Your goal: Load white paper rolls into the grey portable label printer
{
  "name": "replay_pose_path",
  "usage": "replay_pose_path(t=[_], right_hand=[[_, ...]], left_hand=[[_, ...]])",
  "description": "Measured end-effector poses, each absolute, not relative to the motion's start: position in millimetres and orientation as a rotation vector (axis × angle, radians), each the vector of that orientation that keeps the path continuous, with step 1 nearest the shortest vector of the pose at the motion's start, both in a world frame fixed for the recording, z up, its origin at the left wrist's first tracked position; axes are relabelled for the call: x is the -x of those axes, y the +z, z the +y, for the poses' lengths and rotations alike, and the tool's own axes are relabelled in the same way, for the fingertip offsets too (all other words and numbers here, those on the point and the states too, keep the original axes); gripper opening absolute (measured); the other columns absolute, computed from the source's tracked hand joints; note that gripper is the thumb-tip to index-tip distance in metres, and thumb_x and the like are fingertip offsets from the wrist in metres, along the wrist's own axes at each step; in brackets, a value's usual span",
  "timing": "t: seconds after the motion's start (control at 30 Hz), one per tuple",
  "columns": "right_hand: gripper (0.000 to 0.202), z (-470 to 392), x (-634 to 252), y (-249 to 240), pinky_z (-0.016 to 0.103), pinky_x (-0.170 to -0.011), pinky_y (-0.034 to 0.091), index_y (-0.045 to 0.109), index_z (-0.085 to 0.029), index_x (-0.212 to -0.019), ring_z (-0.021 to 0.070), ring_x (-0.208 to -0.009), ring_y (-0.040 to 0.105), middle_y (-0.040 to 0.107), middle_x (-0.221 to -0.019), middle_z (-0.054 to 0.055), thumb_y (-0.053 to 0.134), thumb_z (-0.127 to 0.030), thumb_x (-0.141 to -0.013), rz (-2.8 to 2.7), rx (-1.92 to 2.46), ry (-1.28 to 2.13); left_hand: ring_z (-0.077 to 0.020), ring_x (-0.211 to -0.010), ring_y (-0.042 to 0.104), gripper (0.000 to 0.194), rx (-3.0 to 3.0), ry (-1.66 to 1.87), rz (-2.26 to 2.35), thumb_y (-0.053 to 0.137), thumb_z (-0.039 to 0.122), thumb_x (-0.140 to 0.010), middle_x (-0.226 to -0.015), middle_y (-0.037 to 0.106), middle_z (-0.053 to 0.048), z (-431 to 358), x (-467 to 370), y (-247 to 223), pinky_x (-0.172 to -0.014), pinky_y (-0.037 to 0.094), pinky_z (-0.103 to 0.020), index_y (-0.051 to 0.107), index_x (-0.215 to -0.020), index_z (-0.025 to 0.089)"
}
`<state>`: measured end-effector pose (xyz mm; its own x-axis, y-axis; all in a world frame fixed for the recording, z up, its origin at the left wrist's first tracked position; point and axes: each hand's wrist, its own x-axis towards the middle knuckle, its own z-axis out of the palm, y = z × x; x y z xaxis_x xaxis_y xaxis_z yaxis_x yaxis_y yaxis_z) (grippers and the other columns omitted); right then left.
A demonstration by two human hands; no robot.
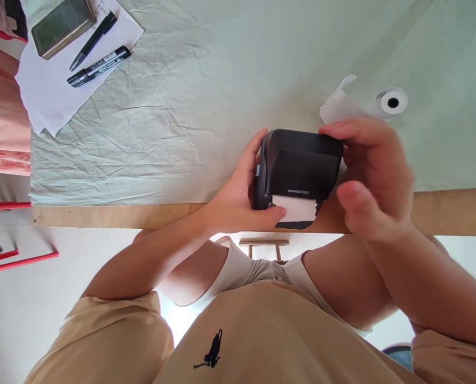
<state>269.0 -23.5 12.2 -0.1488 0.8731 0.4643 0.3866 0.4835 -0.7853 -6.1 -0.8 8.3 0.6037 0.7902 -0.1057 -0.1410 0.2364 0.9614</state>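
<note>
As the head view is looking down over your lap, the black printer [302, 173] is occupying the centre of the dial from which all positions below are being read. It is overlapping the table's wooden edge [102, 216]; whether it is also resting there cannot be told. Its NIIMBOT lettering is showing at 6 o'clock, just above a white paper strip [302, 208] that is protruding from its near end. Your left hand [236, 197], between 8 and 9 o'clock, is grasping the printer: the thumb is lying on the paper strip, and the fingers are lining the 9 o'clock side. Your right hand [376, 176], slightly blurred at 3 o'clock, is slack and unclenched: one fingertip is meeting the printer's 1 o'clock corner, and the thumb is standing apart. At 2 o'clock, beyond that hand, a paper roll [400, 96] is lying on the pale green cloth [222, 80], its loose end curling up at 1 o'clock. At 10 o'clock, well apart from your hands, white sheets [54, 101] are supporting a marker [98, 66], a dark pen [93, 41] and a rectangular device [64, 26], the pen lying between the other two. Near 8 o'clock, at the far margin, red bars [22, 263] are showing.
</note>
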Motion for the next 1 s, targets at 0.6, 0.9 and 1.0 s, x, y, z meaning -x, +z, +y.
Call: replay_pose_path(t=[0.6,0.9,1.0], right_hand=[[0.072,-22.8,-268.6,1.8,0.047,-0.084,0.078,0.048,-0.047,-0.188,0.0303,-0.114,0.084,0.08,-0.153,0.008,0.072,-0.071,-0.125,-1.887,1.119,0.752],[0.069,-22.4,-265.8,9.5,0.054,-0.109,0.078,0.042,-0.053,-0.192,0.0324,-0.133,0.081,0.074,-0.166,0.008,0.066,-0.067,-0.128,-1.863,0.977,0.773],[0.072,-22.2,-267.1,6.2,0.062,-0.122,0.075,0.042,-0.049,-0.193,0.0364,-0.146,0.079,0.072,-0.173,0.011,0.064,-0.07,-0.128,-1.879,0.986,0.714]], left_hand=[[-0.0358,-0.135,0.086,0.095,-1.096,0.777,0.698,0.108,0.087,-0.092,-0.147,0.088,-0.011,5.6,3.8,6.5,-0.112,0.076,-0.044,0.08,-0.163,0.031],[-0.043,-0.168,0.078,0.082,-1.008,0.787,0.723,0.08,0.1,-0.106,-0.156,0.09,-0.007,1.3,-7.0,20.0,-0.132,0.073,-0.053,0.081,-0.16,0.038],[-0.0404,-0.163,0.082,0.074,-0.936,0.796,0.738,0.081,0.093,-0.11,-0.151,0.092,-0.007,0.8,-11.9,25.6,-0.131,0.074,-0.052,0.082,-0.158,0.036]])
